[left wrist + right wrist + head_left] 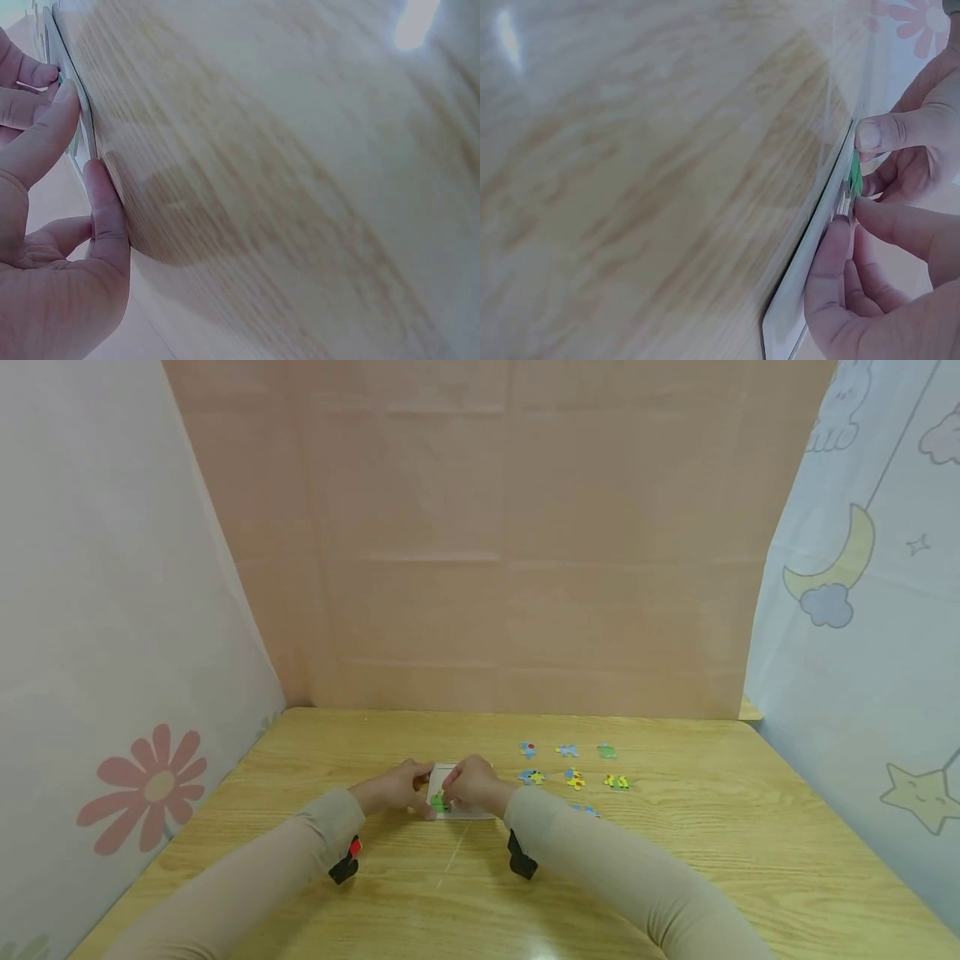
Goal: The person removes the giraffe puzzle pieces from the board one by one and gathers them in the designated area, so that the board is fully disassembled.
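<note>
A white puzzle board [440,776] lies flat on the table, a green puzzle piece [439,802] at its near left corner. My left hand [396,787] grips the board by its left side; in the left wrist view, the board's edge [88,124] lies between the fingers of that hand [64,292]. Over the board, my right hand [476,783] pinches a small puzzle piece, mostly hidden by the fingers. The right wrist view has the green piece [856,174] between my left hand [922,135] and my right hand [885,292].
Several loose puzzle pieces lie in rows right of the board, among them a blue one with a red dot [528,749], a green one [607,751] and a yellow one [617,782]. My right forearm partly covers a blue piece [586,810]. A tan curtain [495,568] hangs behind the wooden table [675,827].
</note>
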`<action>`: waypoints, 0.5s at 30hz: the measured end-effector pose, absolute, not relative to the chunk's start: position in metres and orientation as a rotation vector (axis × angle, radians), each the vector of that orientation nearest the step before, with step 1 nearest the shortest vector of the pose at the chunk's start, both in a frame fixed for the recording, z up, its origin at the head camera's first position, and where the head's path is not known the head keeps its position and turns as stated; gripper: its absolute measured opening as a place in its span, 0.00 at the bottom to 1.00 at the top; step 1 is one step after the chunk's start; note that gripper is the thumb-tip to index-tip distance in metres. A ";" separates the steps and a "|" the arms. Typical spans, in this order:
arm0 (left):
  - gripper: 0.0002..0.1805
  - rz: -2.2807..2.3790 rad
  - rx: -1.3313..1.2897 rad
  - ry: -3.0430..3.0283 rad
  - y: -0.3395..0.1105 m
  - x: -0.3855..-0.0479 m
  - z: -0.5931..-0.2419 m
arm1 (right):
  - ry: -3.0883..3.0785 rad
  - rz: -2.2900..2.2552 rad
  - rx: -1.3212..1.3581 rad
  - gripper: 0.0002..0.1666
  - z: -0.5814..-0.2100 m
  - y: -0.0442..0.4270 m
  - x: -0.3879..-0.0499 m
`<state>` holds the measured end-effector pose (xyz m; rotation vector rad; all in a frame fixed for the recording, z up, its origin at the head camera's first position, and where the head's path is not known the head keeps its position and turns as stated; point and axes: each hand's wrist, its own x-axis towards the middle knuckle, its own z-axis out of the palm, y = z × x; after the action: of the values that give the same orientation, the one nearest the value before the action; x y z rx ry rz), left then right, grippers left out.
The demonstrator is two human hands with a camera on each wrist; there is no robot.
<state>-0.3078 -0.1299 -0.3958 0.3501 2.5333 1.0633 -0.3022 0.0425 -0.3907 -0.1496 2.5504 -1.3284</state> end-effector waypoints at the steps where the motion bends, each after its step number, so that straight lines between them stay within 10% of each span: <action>1: 0.53 1.063 0.356 2.532 -0.130 -0.308 -0.396 | 2.540 -1.348 -0.159 0.05 -0.390 0.043 -0.302; 15: 0.54 1.008 0.350 2.560 -0.132 -0.312 -0.400 | 2.342 -1.572 -0.169 0.09 -0.382 0.073 -0.304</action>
<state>-0.3118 -0.1324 -0.3998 0.3496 2.5598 1.0084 -0.3044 0.0726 -0.3815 -0.1690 2.3423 -1.5717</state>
